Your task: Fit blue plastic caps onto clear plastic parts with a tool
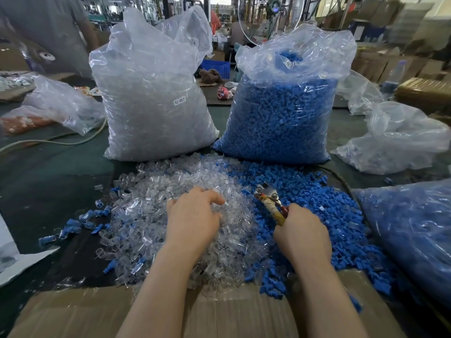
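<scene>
Blue plastic caps [305,191] lie in a loose heap on the right of a dark green table [48,172], running into a heap of clear plastic parts [156,206] on the left. The left hand [192,215] lies palm down on the clear heap with its fingers curled into the parts; whether it has hold of one cannot be told. The right hand [302,232] grips the taped handles of a pliers-like tool [269,201], whose metal head points far and left, just above where the two heaps meet. Beyond the heaps stand two tall clear bags, touching the heaps: a bag of clear parts [156,98] on the left with a small white label, and a bag of blue caps [283,113] on the right. Near the person, a cardboard flap [73,311] lies under both forearms. A third bag holding blue pieces [415,235] lies at the near right.
</scene>
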The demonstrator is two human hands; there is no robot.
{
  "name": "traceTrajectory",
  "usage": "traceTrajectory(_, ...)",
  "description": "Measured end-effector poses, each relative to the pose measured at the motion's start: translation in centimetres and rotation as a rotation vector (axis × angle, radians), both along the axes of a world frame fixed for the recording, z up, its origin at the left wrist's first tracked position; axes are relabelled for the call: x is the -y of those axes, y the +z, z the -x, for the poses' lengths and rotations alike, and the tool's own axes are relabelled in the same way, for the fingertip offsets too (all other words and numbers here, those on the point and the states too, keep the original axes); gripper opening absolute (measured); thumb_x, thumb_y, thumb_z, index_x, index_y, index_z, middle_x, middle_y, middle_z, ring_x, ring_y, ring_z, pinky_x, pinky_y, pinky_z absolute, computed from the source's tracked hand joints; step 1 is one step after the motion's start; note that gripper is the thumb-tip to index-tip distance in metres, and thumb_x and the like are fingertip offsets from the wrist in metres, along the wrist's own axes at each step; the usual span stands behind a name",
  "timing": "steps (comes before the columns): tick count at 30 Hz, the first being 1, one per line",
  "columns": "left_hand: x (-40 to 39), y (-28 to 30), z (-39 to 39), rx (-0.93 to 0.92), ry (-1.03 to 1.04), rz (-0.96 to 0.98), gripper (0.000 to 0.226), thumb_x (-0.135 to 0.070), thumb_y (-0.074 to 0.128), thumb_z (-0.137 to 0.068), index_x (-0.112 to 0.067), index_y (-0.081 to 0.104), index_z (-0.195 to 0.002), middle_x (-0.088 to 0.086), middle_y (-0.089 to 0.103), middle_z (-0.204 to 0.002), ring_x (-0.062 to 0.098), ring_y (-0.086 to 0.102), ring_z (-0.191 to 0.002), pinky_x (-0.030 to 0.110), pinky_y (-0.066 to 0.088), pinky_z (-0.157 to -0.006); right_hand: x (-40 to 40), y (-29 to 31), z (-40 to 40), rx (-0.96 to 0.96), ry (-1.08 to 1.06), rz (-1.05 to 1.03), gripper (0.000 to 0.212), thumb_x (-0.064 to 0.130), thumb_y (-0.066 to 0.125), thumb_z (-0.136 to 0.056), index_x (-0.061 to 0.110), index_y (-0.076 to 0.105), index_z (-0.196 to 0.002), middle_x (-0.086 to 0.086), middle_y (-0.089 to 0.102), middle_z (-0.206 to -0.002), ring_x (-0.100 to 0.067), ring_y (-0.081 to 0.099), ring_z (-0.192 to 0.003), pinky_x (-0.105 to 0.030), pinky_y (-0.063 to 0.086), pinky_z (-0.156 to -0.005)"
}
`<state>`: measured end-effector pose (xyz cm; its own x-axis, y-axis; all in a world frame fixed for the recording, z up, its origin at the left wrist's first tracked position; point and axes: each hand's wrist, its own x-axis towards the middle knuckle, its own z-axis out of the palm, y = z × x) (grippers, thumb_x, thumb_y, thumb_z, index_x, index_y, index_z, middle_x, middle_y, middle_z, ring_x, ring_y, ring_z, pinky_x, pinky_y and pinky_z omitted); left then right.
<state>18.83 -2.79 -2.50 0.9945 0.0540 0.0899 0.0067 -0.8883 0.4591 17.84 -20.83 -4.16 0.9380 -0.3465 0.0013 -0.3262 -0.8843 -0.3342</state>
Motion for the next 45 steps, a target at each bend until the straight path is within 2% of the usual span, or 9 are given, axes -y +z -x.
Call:
traceTrajectory(5,-0.4,-0.3,-0.2,0.047,0.002,0.012,0.015,-0.036,0.075,-0.083,-0.038,0.066,-0.095,-0.021,0.056,-0.103,0.0,0.05,-0.091,0.043,0.017,-0.113,0.1,-0.2,-0.2,0.024,-0.004,-0.024,0.009,0.021,0.054,-0.087,0.019,0.046,-0.091,0.002,0.045,-0.077,-0.017,0.042,-0.063,-0.031,0.027,-0.048)
traceTrajectory(9,-0.6,-0.5,-0.3,0.106,0.0,0.057,0.015,-0.037,0.076,-0.083,-0.034,0.062,-0.081,-0.021,0.062,-0.081,0.001,0.059,-0.085,0.029,0.014,-0.092,0.2,-0.3,-0.6,0.094,-0.014,-0.137,0.015,0.028,0.058,-0.09,0.02,0.046,-0.086,0.004,0.049,-0.075,-0.011,0.042,-0.061,-0.032,0.032,-0.056)
traceTrajectory(11,-0.7,-0.4,-0.3,0.106,-0.024,0.039,0.011,-0.039,0.073,-0.085,-0.034,0.064,-0.087,-0.019,0.065,-0.087,0.002,0.059,-0.091,0.027,0.011,-0.087,0.3,-0.3,-0.9,0.142,-0.009,-0.28,0.011,0.03,0.06,-0.091,0.022,0.053,-0.09,0.005,0.055,-0.076,-0.014,0.048,-0.065,-0.032,0.038,-0.062)
traceTrajectory(16,-0.5,-0.4,-0.5,0.014,-0.074,-0.156,0.027,-0.05,0.065,-0.087,-0.039,0.065,-0.111,-0.015,0.057,-0.119,0.011,0.048,-0.118,0.041,0.023,-0.106,-0.1,-0.1,-0.9,0.259,0.024,-0.55,0.005,0.031,0.067,-0.089,0.028,0.063,-0.09,0.009,0.064,-0.078,-0.015,0.059,-0.069,-0.03,0.043,-0.06)
traceTrajectory(21,-0.3,-0.4,-0.4,0.076,-0.078,-0.11,0.021,-0.047,0.071,-0.084,-0.037,0.063,-0.1,-0.019,0.058,-0.103,0.009,0.052,-0.108,0.031,0.016,-0.09,-0.3,-0.2,-0.7,0.333,0.093,-0.678,0.004,0.024,0.067,-0.091,0.028,0.066,-0.091,0.008,0.062,-0.069,-0.003,0.049,-0.049,-0.019,0.035,-0.046)
traceTrajectory(24,-0.3,-0.4,-0.3,0.073,-0.051,0.043,0.02,-0.042,0.073,-0.085,-0.034,0.056,-0.093,-0.016,0.064,-0.087,0.004,0.058,-0.09,0.029,0.018,-0.089,-0.4,-0.2,-0.6,0.369,0.129,-0.761,0.008,0.02,0.067,-0.091,0.028,0.066,-0.09,0.008,0.057,-0.063,-0.001,0.043,-0.042,-0.017,0.033,-0.043)
traceTrajectory(27,-0.2,-0.1,-0.3,0.059,-0.042,0.324,0.019,-0.035,0.075,-0.085,-0.033,0.056,-0.088,-0.013,0.066,-0.083,-0.002,0.06,-0.078,0.021,0.043,-0.081,-0.6,0.0,-0.5,0.406,0.157,-0.825,0.012,0.018,0.068,-0.09,0.029,0.066,-0.086,0.009,0.059,-0.061,0.0,0.043,-0.044,-0.017,0.036,-0.044)
traceTrajectory(37,1.0,1.3,0.1,-0.037,-0.07,1.175,0.022,-0.004,0.069,-0.088,-0.02,0.071,-0.104,0.003,0.074,-0.084,0.017,0.075,-0.084,0.029,0.059,-0.076,-1.6,1.1,0.3,0.474,0.324,-1.029,0.015,0.011,0.067,-0.091,0.025,0.067,-0.087,-0.001,0.066,-0.082,-0.01,0.057,-0.068,-0.015,0.049,-0.062)
traceTrajectory(45,2.5,1.3,0.2,-0.03,0.03,1.351,0.02,0.0,0.068,-0.088,-0.008,0.06,-0.105,0.012,0.073,-0.084,0.018,0.074,-0.076,0.025,0.059,-0.067,-2.2,1.2,0.4,0.566,0.361,-1.016,0.019,0.009,0.072,-0.087,0.025,0.062,-0.089,0.022,0.066,-0.08,0.004,0.061,-0.071,-0.01,0.049,-0.067)
